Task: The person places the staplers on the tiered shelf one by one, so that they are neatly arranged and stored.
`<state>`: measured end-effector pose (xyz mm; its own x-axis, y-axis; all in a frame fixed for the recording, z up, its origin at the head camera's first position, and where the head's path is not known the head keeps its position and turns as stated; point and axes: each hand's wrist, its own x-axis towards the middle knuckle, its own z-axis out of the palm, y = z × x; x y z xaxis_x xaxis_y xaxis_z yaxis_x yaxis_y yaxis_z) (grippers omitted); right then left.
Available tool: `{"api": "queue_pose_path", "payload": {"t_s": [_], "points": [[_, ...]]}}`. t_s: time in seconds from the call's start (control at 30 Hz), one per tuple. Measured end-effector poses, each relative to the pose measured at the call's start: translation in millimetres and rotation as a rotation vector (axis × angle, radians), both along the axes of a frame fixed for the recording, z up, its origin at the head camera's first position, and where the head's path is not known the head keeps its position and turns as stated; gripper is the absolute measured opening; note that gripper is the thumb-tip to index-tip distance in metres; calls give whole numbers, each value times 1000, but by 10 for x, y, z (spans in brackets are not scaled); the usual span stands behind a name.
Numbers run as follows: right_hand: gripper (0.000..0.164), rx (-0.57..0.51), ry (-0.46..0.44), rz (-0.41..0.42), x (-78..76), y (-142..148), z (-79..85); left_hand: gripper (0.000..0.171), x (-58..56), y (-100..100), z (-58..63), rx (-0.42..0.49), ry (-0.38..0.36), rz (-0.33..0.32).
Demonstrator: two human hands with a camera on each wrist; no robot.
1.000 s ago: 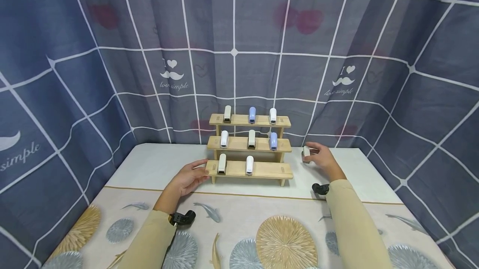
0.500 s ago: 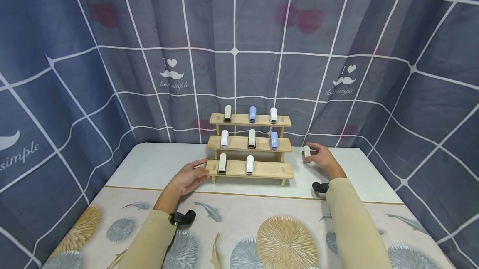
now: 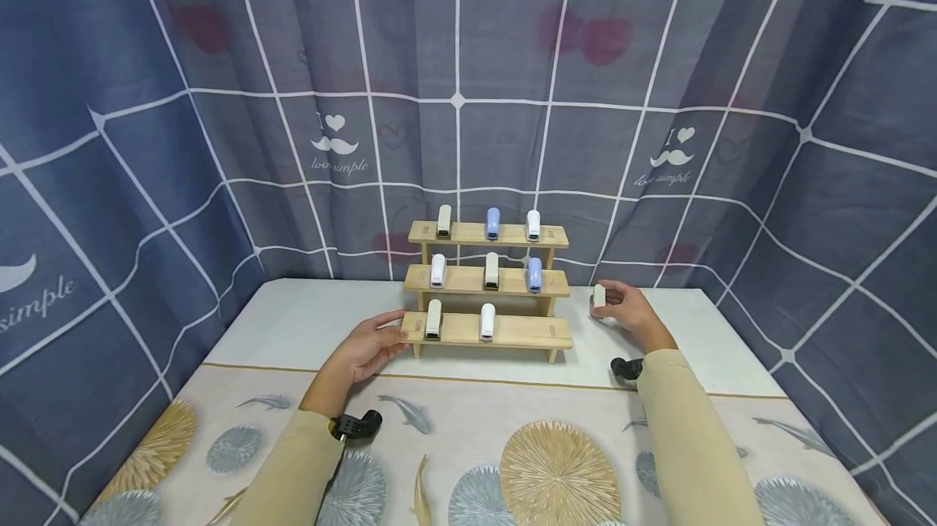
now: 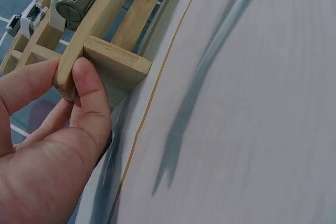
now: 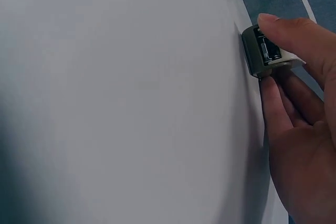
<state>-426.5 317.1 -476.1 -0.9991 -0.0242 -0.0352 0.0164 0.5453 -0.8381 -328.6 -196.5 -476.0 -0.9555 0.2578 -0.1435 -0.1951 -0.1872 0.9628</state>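
My left hand (image 3: 373,347) pinches the left end of the lowest shelf of a three-tier wooden stand (image 3: 527,333); the left wrist view shows thumb and fingertips on either side of the board (image 4: 67,66). To the right of the stand, my right hand (image 3: 629,310) holds a small cream stapler (image 3: 599,298) close over the white surface. In the right wrist view, thumb and fingers grip this stapler (image 5: 265,51), whose grey-green end and dark inside show. A cream stapler (image 3: 434,319) and a white stapler (image 3: 486,321) stand on the lowest shelf.
The middle shelf bears a white stapler (image 3: 437,271), a cream one and a blue stapler (image 3: 534,274). Cream, blue (image 3: 493,222) and white staplers line the top shelf. A checked curtain (image 3: 410,144) hangs behind; a patterned cloth (image 3: 439,420) covers the front.
The stapler in the right hand has turned slightly. Both hands and the stand otherwise keep their places.
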Motion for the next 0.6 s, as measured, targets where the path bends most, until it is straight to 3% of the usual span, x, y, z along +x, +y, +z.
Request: {"api": "queue_pose_path", "payload": {"t_s": [0.6], "points": [[85,-42,-15,5,11,-6,13,71,-37,31,-10,-9,-20,20]]}}
